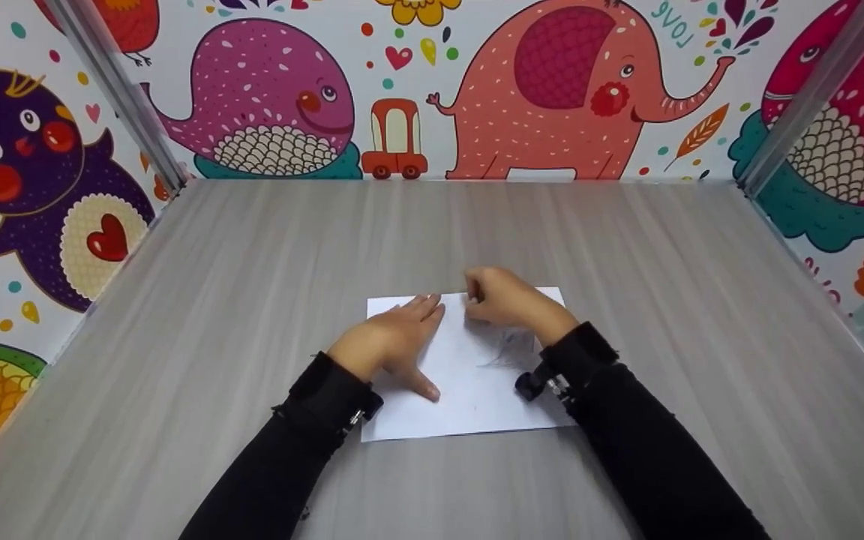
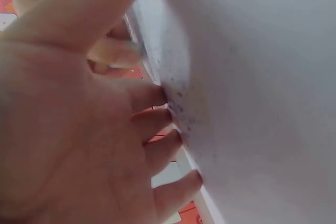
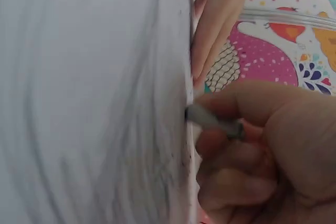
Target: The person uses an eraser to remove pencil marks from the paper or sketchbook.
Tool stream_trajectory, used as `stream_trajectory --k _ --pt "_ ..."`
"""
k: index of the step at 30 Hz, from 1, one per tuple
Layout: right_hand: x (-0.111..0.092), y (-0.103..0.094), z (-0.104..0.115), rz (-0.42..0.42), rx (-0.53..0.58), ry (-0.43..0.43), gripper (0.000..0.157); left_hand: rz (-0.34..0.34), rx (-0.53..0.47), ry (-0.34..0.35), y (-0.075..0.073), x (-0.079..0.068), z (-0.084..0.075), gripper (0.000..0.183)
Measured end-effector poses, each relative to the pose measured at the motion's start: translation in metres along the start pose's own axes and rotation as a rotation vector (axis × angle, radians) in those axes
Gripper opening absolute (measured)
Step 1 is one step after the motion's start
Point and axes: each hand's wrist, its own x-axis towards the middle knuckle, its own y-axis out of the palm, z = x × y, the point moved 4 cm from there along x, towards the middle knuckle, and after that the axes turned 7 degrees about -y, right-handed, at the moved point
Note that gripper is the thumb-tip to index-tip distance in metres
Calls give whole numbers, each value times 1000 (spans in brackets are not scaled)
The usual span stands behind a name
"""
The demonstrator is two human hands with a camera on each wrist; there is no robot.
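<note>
A white sheet of paper (image 1: 469, 405) lies on the table with grey pencil lines (image 1: 511, 351) on its right half. My left hand (image 1: 394, 341) rests on the sheet's left side, thumb and fingers spread. My right hand (image 1: 511, 300), near the sheet's top edge, pinches a small grey-white eraser (image 3: 210, 121) with dark ends. In the right wrist view, the eraser's dark tip meets the paper beside smudged strokes (image 3: 142, 166). The curled fingers hide the eraser in the head view. Dark specks (image 2: 181, 103) lie on the paper near the left fingertips.
The wood-grain table (image 1: 252, 255) surrounds the paper on all sides. Walls printed with cartoon animals (image 1: 559, 97) stand at its back and sides, with metal posts (image 1: 121, 90) at the far corners. Each wrist wears a black strap (image 1: 580, 352).
</note>
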Motion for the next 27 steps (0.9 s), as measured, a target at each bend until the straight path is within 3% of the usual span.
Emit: stream_trajectory --k 3,5,9,13,27 --pt "-2 -1 -2 -66 -38 41 18 4 -4 5 1 1 -1 133" --pt "-4 -2 -2 -84 -36 26 18 4 3 14 1 1 -1 133" --pt "-2 1 1 -25 8 -36 15 10 18 8 0 2 -2 133" --pt "-4 -1 -2 -42 0 30 18 12 29 6 -1 2 -3 133" --pt "-2 0 0 -40 16 41 20 7 20 -2 -2 2 -3 133"
